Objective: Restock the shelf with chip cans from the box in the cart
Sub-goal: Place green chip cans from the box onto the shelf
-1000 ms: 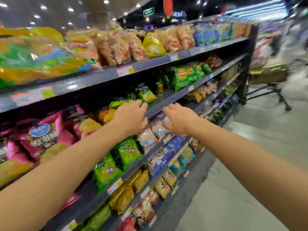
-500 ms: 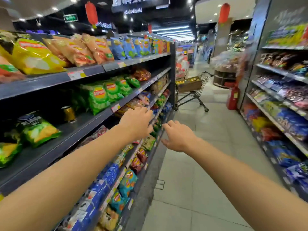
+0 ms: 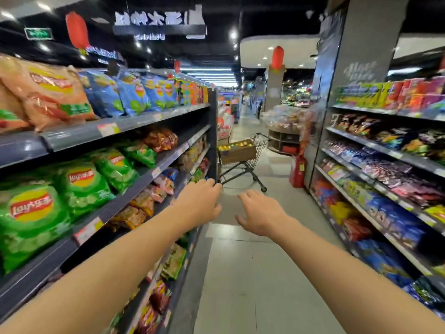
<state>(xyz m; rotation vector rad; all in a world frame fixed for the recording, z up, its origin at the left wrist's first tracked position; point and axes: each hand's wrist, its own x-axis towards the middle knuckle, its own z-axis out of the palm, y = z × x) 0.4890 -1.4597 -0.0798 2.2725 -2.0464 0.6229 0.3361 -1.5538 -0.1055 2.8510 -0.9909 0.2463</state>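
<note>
Down the aisle I see the shopping cart (image 3: 243, 162) parked at the far end of the left shelf (image 3: 134, 186), well apart from my hands. A brown cardboard box (image 3: 237, 153) sits in its basket, and yellow-topped chip cans (image 3: 234, 145) show above the rim; at this range I can't make out a label or count them. The shelf holds green Lay's bags (image 3: 79, 184) on the middle tier and orange and blue chip bags (image 3: 134, 92) on top.

My left hand (image 3: 198, 203) reaches forward beside the shelf edge, fingers loosely curled and empty. My right hand (image 3: 261, 214) is out over the floor (image 3: 243, 273), fingers spread and empty. The two hands are near each other but not touching.

Half a second ago the view faced more toward the shelf; now it looks straight down the aisle, and the cart sits nearer the middle of the frame. Both hands were empty then too.
</note>
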